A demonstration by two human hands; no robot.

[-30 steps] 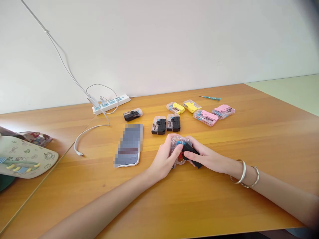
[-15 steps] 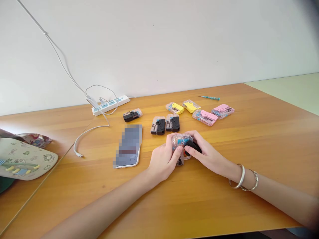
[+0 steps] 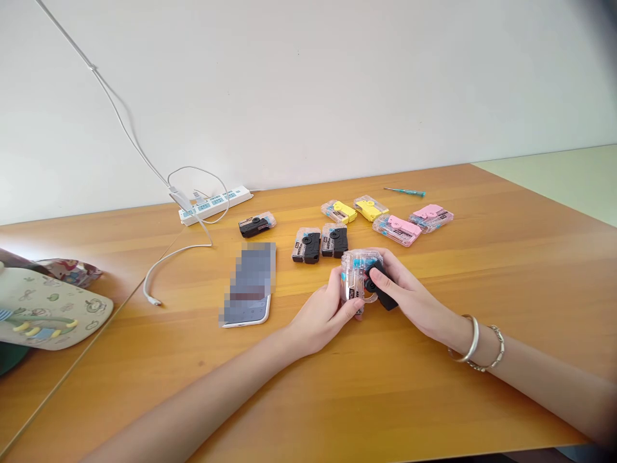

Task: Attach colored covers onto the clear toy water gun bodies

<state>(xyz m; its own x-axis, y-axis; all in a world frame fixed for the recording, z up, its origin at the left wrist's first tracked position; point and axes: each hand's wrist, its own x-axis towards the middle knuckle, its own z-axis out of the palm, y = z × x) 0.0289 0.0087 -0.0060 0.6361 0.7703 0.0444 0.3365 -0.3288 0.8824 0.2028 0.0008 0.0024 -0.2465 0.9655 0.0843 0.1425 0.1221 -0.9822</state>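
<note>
A clear plastic device (image 3: 355, 278) with blue parts inside and a swung-out black part (image 3: 384, 290) is held between both hands above the table. My left hand (image 3: 321, 318) grips its left side and lower edge, thumb in front. My right hand (image 3: 409, 289) holds the right side, its thumb on the black part. Just behind lie two similar black-and-clear devices (image 3: 306, 245) (image 3: 334, 240), side by side. Another black one (image 3: 257, 224) sits farther left. Two yellow ones (image 3: 339, 211) (image 3: 371, 208) and two pink ones (image 3: 398, 229) (image 3: 431, 217) rest behind to the right.
A phone (image 3: 248, 283) lies left of the hands. Behind it is a white power strip (image 3: 216, 204) with a loose white cable (image 3: 178, 249). A teal screwdriver (image 3: 405, 191) lies near the wall. A patterned bag (image 3: 53, 305) stands at the left edge.
The held device has been tilted up and moved slightly right, showing more of its clear face. The black part now angles farther down to the right, and my right thumb has moved up onto it.
</note>
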